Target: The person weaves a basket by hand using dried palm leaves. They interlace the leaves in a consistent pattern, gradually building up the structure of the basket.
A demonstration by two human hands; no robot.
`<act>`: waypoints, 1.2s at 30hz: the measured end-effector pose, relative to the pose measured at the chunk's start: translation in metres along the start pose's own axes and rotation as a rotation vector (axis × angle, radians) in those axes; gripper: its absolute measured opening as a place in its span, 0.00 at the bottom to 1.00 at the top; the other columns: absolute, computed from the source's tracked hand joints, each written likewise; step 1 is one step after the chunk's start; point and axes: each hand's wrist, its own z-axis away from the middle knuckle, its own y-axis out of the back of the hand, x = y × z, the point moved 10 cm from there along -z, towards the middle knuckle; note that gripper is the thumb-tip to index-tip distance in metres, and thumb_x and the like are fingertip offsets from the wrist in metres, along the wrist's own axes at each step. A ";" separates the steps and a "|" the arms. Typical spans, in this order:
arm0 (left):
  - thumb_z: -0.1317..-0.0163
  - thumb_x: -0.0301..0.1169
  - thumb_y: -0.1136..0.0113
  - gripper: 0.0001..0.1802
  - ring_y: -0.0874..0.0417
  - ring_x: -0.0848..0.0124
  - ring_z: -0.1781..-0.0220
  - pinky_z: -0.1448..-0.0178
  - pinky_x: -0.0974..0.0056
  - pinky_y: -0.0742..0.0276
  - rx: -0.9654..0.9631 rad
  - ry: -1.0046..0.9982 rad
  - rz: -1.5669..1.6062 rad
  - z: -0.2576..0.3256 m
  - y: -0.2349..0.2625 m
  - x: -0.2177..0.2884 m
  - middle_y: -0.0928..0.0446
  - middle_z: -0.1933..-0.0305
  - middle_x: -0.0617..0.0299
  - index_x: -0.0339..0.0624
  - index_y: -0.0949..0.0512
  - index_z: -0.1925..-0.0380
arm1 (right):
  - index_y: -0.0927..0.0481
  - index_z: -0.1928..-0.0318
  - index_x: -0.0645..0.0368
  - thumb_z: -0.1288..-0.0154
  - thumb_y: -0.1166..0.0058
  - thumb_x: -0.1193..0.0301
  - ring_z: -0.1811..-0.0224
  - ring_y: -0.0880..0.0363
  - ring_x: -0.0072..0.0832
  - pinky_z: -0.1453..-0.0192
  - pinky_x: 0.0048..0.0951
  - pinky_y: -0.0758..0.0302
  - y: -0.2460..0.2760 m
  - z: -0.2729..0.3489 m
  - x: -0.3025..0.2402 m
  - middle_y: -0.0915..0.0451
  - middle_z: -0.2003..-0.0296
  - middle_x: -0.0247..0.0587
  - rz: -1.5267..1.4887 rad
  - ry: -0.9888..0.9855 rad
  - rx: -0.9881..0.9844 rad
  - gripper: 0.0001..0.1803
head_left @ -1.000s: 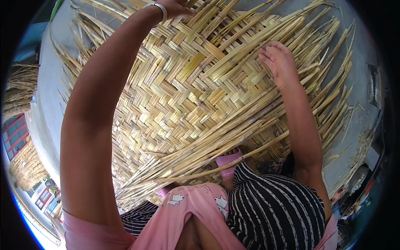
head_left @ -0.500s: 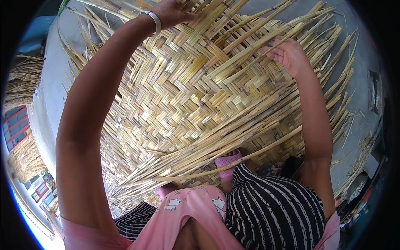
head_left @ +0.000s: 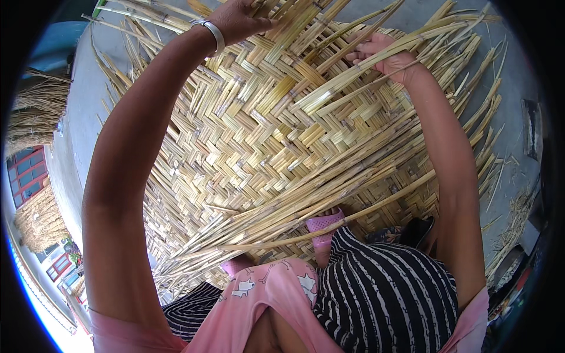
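Left hand: the left hand (head_left: pixel 238 20), a metal bangle (head_left: pixel 213 32) on its wrist, presses down on loose strips at the mat's far edge.
Right hand: the right hand (head_left: pixel 388 56) grasps a bundle of reed strips (head_left: pixel 353 73).
Mat: the woven mat (head_left: pixel 247 141) lies flat on the grey floor (head_left: pixel 82 106).

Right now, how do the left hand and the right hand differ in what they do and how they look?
The left hand lies palm-down on the woven reed mat at its far edge, while the right hand closes its fingers around loose reed strips and lifts them off the weave. The left wrist carries a silver bangle; the right wrist is bare. Both hands reach to the mat's far side with arms stretched out.
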 end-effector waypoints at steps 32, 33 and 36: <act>0.41 0.48 0.40 0.26 0.23 0.72 0.52 0.44 0.65 0.31 -0.245 0.027 0.275 0.007 0.007 0.004 0.21 0.58 0.60 0.39 0.24 0.51 | 0.18 0.59 0.64 0.47 0.39 0.75 0.60 0.23 0.22 0.51 0.24 0.28 -0.073 -0.007 -0.026 0.19 0.64 0.35 0.123 0.093 -0.227 0.13; 0.40 0.49 0.42 0.27 0.23 0.70 0.51 0.43 0.64 0.32 -0.252 0.002 0.315 0.005 0.009 0.007 0.21 0.57 0.59 0.38 0.24 0.51 | 0.19 0.58 0.64 0.47 0.39 0.74 0.59 0.23 0.22 0.50 0.24 0.28 -0.072 -0.005 -0.031 0.19 0.64 0.35 0.203 0.121 -0.201 0.14; 0.37 0.50 0.47 0.29 0.26 0.67 0.45 0.36 0.62 0.36 -0.187 -0.032 0.627 -0.006 0.021 -0.007 0.22 0.53 0.54 0.35 0.26 0.49 | 0.20 0.57 0.65 0.48 0.37 0.73 0.59 0.23 0.24 0.48 0.24 0.29 -0.080 0.005 -0.051 0.19 0.63 0.37 0.339 0.268 -0.102 0.17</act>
